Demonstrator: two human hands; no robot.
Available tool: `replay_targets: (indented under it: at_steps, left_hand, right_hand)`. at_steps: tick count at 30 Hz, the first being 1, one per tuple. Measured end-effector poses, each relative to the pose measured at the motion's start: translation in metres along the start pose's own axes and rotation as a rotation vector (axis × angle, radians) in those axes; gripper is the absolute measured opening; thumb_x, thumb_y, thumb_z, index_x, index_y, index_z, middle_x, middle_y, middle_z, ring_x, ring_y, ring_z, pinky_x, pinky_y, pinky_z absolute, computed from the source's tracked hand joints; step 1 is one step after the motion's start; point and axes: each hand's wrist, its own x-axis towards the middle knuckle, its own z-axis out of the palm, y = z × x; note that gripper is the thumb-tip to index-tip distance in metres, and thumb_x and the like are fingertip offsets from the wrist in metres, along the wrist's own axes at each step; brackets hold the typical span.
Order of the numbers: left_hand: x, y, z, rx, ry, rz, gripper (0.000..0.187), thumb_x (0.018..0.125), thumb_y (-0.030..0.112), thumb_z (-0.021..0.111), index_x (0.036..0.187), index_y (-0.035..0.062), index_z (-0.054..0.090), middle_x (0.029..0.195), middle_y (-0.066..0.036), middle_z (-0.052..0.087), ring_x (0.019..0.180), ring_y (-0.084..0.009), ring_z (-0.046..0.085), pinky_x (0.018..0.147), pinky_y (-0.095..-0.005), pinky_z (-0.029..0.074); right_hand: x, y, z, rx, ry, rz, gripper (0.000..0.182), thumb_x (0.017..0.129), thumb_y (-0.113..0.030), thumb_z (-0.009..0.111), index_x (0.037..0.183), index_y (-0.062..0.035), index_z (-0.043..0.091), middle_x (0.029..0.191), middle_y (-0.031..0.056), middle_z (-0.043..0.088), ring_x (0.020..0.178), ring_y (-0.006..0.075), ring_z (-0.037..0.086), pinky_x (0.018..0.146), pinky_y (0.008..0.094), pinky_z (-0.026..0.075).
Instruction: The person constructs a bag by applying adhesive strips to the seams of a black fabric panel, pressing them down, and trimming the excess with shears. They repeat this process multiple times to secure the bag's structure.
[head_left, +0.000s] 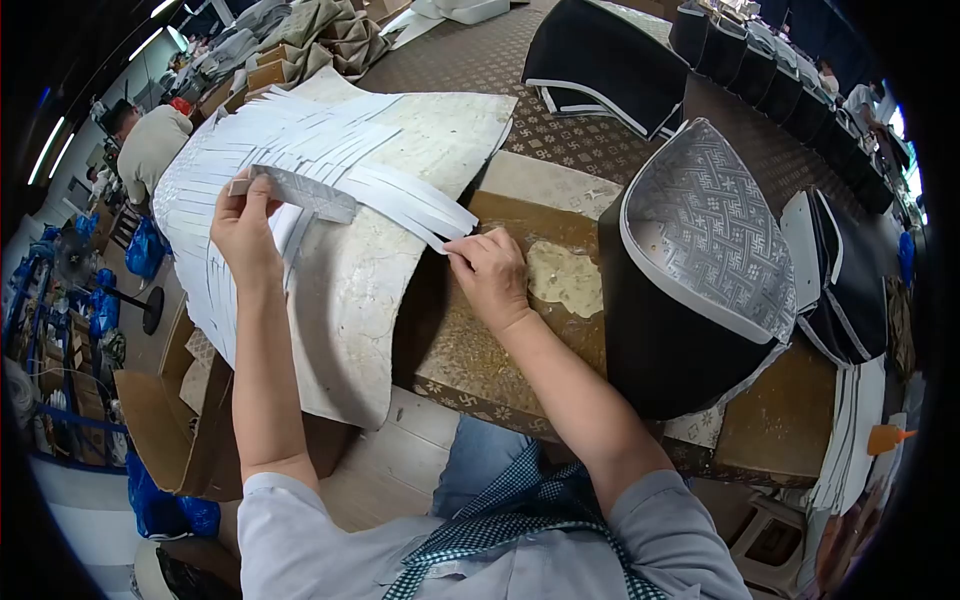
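Note:
My left hand [247, 230] is closed on a flat grey strip [312, 194], gripped at one end between thumb and fingers. Beneath it, many thin white strips [330, 140] lie fanned over a large curved, pale board [345, 330]. My right hand [492, 275] pinches the tip of a white strip where a bundle of them hangs past the board's right edge. Just right of that hand is a cream, glue-like patch [565, 280] on the brown work surface [520, 375]. Beyond it stands a black curved piece with a silver patterned lining and white edging [720, 230].
More black pieces with white edging [600, 65] lie at the back, others [845, 280] at the right. A cardboard box [180, 430] sits below the board at left. An orange-tipped bottle [888, 438] is at far right. A bent-over person [152, 145] is at far left.

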Motion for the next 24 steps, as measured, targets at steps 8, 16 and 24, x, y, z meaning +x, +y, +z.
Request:
replay_targets:
  at_steps: [8,16,24]
  left_hand:
    - [0.066,-0.010,-0.017,-0.144,0.270,0.001,0.008,0.089,0.005,0.068,0.097,0.0036,0.067,0.092,-0.004,0.068,0.079,-0.0111,0.064,0.071,-0.0265,0.055]
    - [0.099,0.036,-0.035,-0.208,0.193,0.140,0.009,0.089,0.002,0.067,0.098,0.0051,0.068,0.095,-0.005,0.070,0.088,-0.0141,0.066,0.075,-0.0276,0.054]
    - [0.066,0.042,0.022,0.132,-0.213,0.193,0.020,0.094,0.009,0.065,0.112,0.0014,0.068,0.100,-0.002,0.070,0.088,-0.0088,0.063,0.079,-0.0244,0.051]
  right_hand:
    - [-0.003,0.005,0.005,-0.033,0.021,-0.031,0.014,0.075,-0.009,0.073,0.087,-0.0161,0.073,0.081,0.0001,0.064,0.085,0.0232,0.057,0.082,0.0376,0.047]
    - [-0.006,0.003,0.005,0.058,0.031,0.084,0.018,0.076,-0.009,0.071,0.086,-0.0218,0.076,0.076,-0.0012,0.065,0.081,0.0217,0.059,0.078,0.0376,0.046]
    - [-0.001,0.013,0.004,0.600,0.307,0.505,0.009,0.091,-0.008,0.061,0.094,-0.0038,0.068,0.077,0.0023,0.062,0.065,0.0112,0.056,0.058,0.0274,0.049]
